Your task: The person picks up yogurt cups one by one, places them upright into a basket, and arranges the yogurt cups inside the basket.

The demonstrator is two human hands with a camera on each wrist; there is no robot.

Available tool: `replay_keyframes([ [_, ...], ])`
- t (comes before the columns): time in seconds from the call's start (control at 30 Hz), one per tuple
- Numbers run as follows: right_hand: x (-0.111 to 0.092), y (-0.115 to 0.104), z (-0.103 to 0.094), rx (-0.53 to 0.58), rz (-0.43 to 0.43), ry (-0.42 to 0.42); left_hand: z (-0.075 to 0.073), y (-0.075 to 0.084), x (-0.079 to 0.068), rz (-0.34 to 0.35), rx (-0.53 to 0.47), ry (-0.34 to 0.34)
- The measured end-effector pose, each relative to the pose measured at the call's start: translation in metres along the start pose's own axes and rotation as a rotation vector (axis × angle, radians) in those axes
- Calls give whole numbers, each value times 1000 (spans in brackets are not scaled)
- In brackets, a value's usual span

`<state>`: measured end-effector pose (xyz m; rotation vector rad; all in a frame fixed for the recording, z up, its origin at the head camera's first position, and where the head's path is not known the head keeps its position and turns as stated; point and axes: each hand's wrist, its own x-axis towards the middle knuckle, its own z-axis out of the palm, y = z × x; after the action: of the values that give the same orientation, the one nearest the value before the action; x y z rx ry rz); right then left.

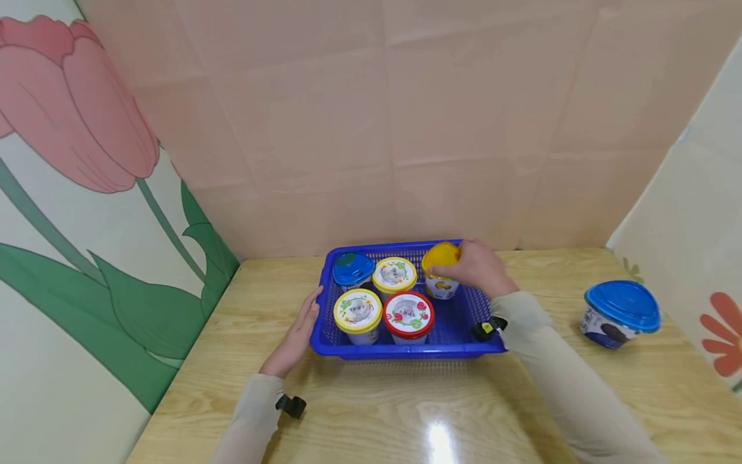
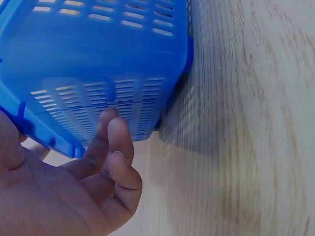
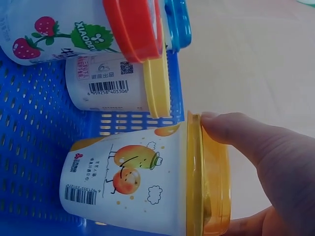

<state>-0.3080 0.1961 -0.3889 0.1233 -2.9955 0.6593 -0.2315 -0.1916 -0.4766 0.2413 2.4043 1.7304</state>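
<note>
My right hand [image 1: 485,267] pinches the yellow-orange lid of a white fruit-print cup [image 1: 443,287]. This cup is in the blue basket [image 1: 408,351], by its back right part; whether its base touches the basket floor, I cannot tell. Left of it stand two cups with pale yellow lids [image 1: 357,310], a red-lidded cup [image 1: 409,314] with strawberry pictures [image 3: 44,29], and a blue-lidded tub [image 1: 352,268]. Along the basket's left side, outside it, my left hand [image 1: 295,338] touches the rim with loosely bent fingers [image 2: 123,142].
A blue-lidded tub [image 1: 621,310] with a dark print stands apart on the wooden table [image 1: 371,412], at the right. Behind the basket rises a pinkish-beige wall covering [image 1: 382,129]. Flower-printed panels [image 1: 75,116] flank the table on both sides.
</note>
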Motion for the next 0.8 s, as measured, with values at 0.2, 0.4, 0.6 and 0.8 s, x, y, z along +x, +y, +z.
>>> replay_keyframes([
  [0.2, 0, 1, 2, -15, -5, -18, 0, 1, 0, -12, 8, -4],
  [0.4, 1, 3, 3, -21, -7, -22, 0, 2, 1, -24, 9, -10],
  [0.6, 0, 6, 4, -13, -9, -31, 1, 13, -4, -21, -12, -20],
  [0.8, 2, 5, 4, -26, -12, -31, 1, 1, 0, 17, 4, 3],
])
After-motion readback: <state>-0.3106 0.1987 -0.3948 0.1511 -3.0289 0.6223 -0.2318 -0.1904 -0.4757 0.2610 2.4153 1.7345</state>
